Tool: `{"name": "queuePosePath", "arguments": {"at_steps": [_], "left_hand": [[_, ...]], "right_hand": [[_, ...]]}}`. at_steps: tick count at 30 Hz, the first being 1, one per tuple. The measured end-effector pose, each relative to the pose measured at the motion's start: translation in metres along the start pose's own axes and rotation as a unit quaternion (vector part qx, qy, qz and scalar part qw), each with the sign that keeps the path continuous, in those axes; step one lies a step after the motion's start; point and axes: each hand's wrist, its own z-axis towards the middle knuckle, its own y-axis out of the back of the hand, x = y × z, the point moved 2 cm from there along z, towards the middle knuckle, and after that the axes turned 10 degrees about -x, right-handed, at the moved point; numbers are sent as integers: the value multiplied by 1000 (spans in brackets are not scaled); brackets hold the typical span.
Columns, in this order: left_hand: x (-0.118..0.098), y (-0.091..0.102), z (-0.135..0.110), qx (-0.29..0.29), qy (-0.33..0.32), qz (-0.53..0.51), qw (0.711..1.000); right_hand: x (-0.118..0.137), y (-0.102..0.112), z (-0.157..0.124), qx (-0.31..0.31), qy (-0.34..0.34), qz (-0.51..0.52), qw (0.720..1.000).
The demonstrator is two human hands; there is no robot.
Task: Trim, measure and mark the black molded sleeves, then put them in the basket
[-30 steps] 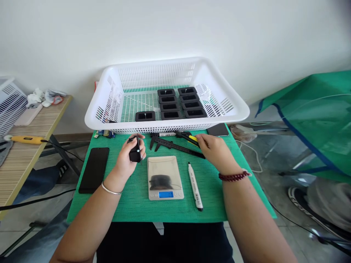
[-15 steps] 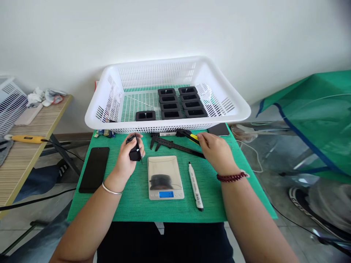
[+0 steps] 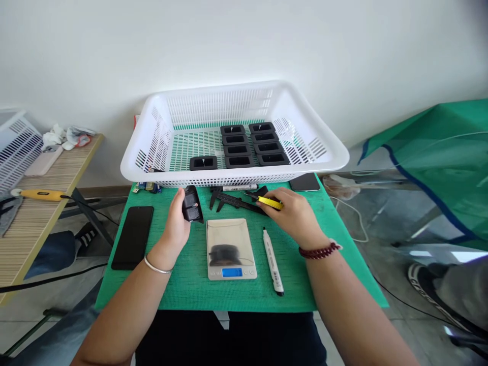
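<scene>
My left hand (image 3: 178,213) is closed around a black moulded part (image 3: 192,204), its hollow side turned partly toward me, above the left of the green mat. In my right hand (image 3: 290,211) is a yellow-and-black utility knife (image 3: 270,203), its thin tip pointing left. Under the knife lies a black caliper (image 3: 232,200). Between my forearms sits a digital scale (image 3: 230,244) with a lit blue display and a dark reflection on its plate. A white marker (image 3: 273,262) lies to the right of the scale.
A white plastic basket (image 3: 232,176) stands at the back, holding several black rectangular parts (image 3: 267,147) with hollow centres. A black phone (image 3: 132,237) lies left on the green mat (image 3: 183,290). Another dark flat device (image 3: 305,182) is at back right. A wooden table (image 3: 46,203) adjoins at left.
The black part in my left hand has turned so its hollow face shows more. My right hand has moved slightly left, with the knife turned and its yellow side now showing.
</scene>
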Motion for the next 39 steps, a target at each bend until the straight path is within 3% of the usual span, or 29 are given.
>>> {"name": "queuePosePath", "arguments": {"at_steps": [4,8,15,24,31,39], "left_hand": [[0,-4,-2,-53,46,0,998],[0,-5,-5,-42,56,-35,997],[1,-8,-8,34,50,-24,998],[-1,-8,-7,34,45,22,998],[0,-8,-8,60,27,51,997],[-2,-12,-11,69,49,42,995]], "right_hand": [[-2,4,2,-27,-15,12,999],[-5,7,2,-43,-37,-15,998],[0,2,-2,-18,35,-9,999],[6,1,-4,-27,52,-21,998],[20,3,-9,50,149,5,988],[31,-1,-15,56,215,15,975]]}}
